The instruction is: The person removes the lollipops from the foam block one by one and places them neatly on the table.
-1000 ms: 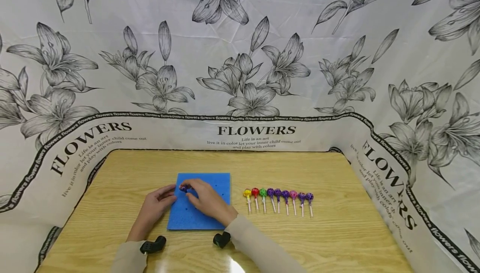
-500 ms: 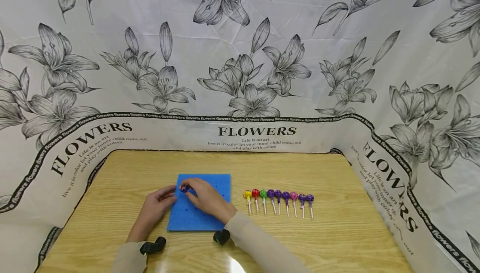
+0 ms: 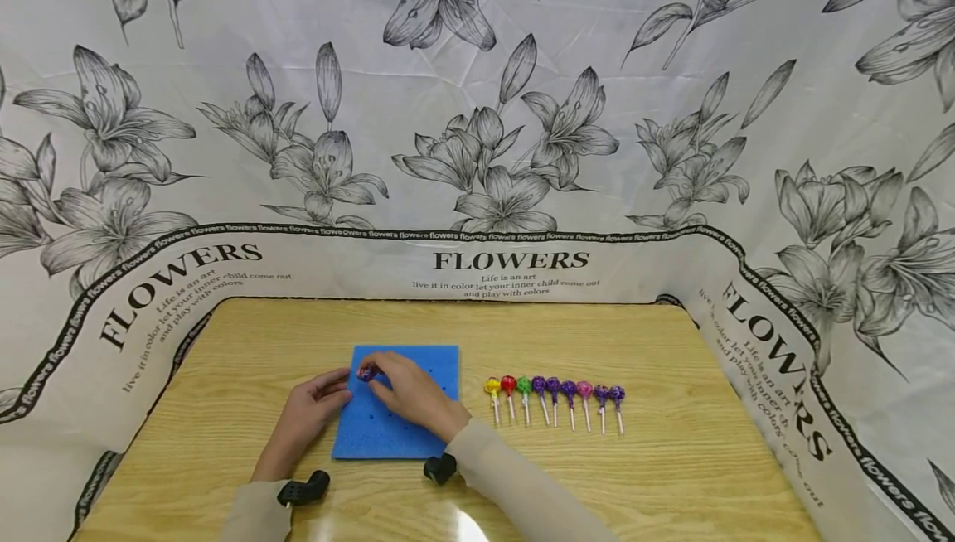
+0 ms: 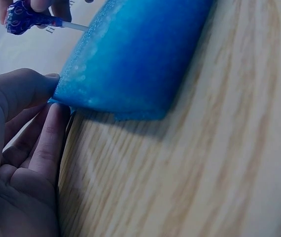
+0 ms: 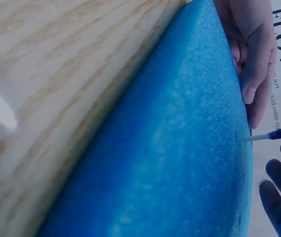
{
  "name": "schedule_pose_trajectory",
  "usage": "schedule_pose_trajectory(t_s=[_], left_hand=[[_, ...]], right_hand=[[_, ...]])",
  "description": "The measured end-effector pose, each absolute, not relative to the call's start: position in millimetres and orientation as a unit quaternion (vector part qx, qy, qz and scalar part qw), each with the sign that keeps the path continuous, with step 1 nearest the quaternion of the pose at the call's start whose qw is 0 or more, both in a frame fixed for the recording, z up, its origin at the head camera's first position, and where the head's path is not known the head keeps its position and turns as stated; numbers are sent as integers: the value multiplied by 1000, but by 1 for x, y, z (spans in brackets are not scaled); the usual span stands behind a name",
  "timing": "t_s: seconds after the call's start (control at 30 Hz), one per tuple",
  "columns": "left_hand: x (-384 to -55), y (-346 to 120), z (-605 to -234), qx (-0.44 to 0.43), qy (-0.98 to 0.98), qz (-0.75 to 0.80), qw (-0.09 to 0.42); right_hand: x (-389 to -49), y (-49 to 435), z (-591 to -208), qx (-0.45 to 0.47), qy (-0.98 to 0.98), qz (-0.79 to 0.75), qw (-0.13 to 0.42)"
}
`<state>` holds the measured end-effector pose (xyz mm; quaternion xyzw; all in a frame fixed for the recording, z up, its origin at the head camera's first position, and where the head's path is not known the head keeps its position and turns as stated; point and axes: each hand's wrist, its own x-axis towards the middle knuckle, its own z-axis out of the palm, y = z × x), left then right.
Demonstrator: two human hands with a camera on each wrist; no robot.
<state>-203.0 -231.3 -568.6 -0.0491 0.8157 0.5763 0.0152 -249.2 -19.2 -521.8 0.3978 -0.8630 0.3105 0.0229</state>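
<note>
A blue foam board (image 3: 388, 440) with several small holes lies flat on the table. Near its far left corner my right hand (image 3: 413, 397) pinches a dark purple wrapped lollipop (image 3: 365, 374) by its head. In the left wrist view the lollipop (image 4: 21, 19) has its white stick meeting the foam's top face. My left hand (image 3: 312, 406) holds the board's left edge, thumb (image 4: 29, 85) at the upper side and fingers against the edge below. The right wrist view shows the stick (image 5: 258, 138) straight against the foam, with the left hand (image 5: 254, 54) beyond.
Right of the board lies a row of several lollipops (image 3: 553, 384), yellow, red, green, purple and pink, sticks toward me. The wooden table (image 3: 634, 484) is enclosed at the back and sides by a white flower-print cloth (image 3: 515, 277).
Almost nothing differs. Both hands keep their places, the right on the lollipop and the left at the board's edge; the whole view shifts very slightly.
</note>
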Motion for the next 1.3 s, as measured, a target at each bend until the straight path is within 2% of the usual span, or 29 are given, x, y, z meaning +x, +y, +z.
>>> schedule_pose_trajectory(t_s=[0.43,0.67,1.3], left_hand=[[-203,-231,-569,-52,817,574,14],[-203,-231,-569,-55,821,569,8],[-201,-229,-566,-44,830,556,9]], right_hand=[[-250,-18,-513,375,-850,369,40],[-251,-5,-507,326,-830,450,43],[-224,86,-520,247,-838,486,17]])
